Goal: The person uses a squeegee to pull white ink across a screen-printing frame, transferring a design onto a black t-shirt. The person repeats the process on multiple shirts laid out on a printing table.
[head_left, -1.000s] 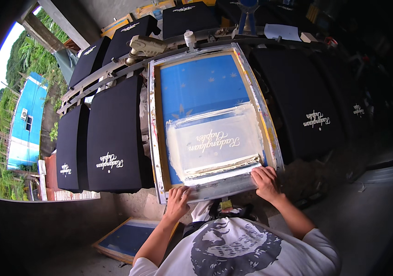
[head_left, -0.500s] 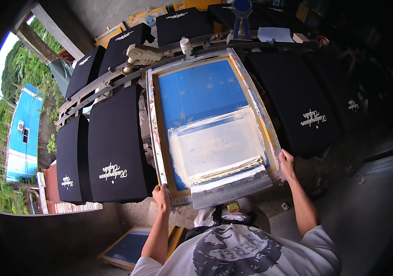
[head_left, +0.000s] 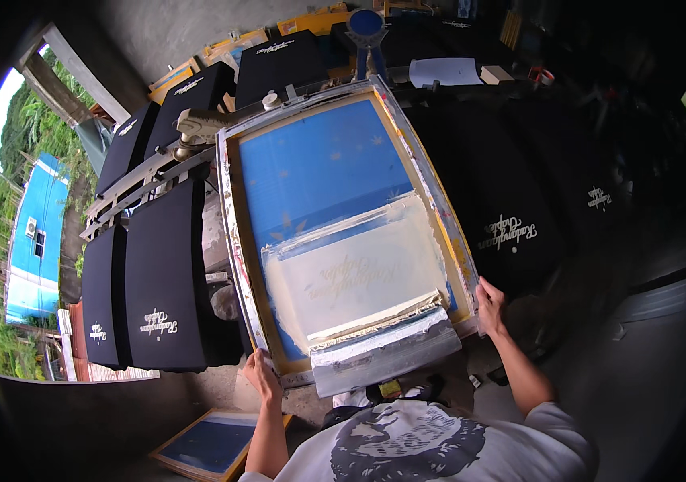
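My left hand (head_left: 262,376) is closed on the near left corner of a screen-printing frame (head_left: 238,249). My right hand (head_left: 491,307) grips the frame's right side close to its near corner. Blue mesh (head_left: 323,157) with pale leaf shapes fills the far part of the frame. Nearer me is a patch smeared with white ink (head_left: 351,277), and faint mirrored script shows in it. Along the frame's near end rests a wide grey squeegee (head_left: 387,353), its blade edge coated in white ink; neither hand touches it. The frame tilts slightly, and whatever lies under it is hidden.
Black shirts with white script stretch over boards at left (head_left: 166,281) and right (head_left: 491,185), with more behind. A beige heat gun (head_left: 198,127) sits by the frame's far left corner. A blue round-headed fan (head_left: 367,28) stands beyond. Another screen (head_left: 210,442) lies low at left.
The view has swung, so the boards and shirts sit further left. The screen frame has shifted left and lower in the picture, both hands still holding it, and its left side stands further from the neighbouring shirt.
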Motion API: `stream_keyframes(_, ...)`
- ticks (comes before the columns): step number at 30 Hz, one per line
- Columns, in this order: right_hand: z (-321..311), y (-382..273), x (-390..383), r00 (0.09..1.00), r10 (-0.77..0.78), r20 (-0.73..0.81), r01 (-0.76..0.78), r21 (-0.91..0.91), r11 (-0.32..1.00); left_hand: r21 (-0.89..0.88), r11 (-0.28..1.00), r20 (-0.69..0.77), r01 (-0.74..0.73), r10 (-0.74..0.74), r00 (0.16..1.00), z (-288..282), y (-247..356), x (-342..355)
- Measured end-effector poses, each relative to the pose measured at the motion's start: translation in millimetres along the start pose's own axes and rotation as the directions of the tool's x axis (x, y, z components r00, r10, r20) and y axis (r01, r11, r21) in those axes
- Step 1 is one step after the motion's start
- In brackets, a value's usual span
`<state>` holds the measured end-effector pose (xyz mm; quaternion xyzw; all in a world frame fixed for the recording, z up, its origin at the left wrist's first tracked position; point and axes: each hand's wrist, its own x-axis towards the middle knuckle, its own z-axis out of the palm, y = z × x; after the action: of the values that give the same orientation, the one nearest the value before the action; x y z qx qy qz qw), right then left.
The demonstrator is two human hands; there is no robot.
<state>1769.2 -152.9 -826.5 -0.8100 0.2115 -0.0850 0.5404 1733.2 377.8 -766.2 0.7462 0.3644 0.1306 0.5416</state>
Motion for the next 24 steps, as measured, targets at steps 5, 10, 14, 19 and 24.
stream_keyframes(5,-94.5,69.2,60.0,0.998,-0.049,-0.046,0.048,-0.014,0.999,-0.027,0.999,-0.032,-0.033,0.032,0.999,101.4,13.2,-84.5)
stream_keyframes(10,-212.4,132.9,114.2,0.998,-0.056,-0.032,0.053,-0.074,0.996,-0.011,1.000,-0.015,0.004,-0.004,1.000,200.2,21.5,-175.4)
stream_keyframes(14,-284.7,161.1,136.2,0.999,-0.016,-0.049,0.011,-0.094,0.995,0.009,0.997,0.031,0.070,-0.071,0.997,257.9,27.1,-230.8)
stream_keyframes(19,-329.6,186.0,153.1,0.999,0.001,-0.033,-0.006,-0.152,0.988,0.058,0.996,0.039,0.074,-0.077,0.996,298.4,30.9,-261.8)
stream_keyframes(24,-335.3,194.4,167.2,0.999,0.042,-0.026,-0.044,-0.121,0.992,0.105,0.993,0.036,0.048,-0.052,0.998,314.3,44.9,-268.6)
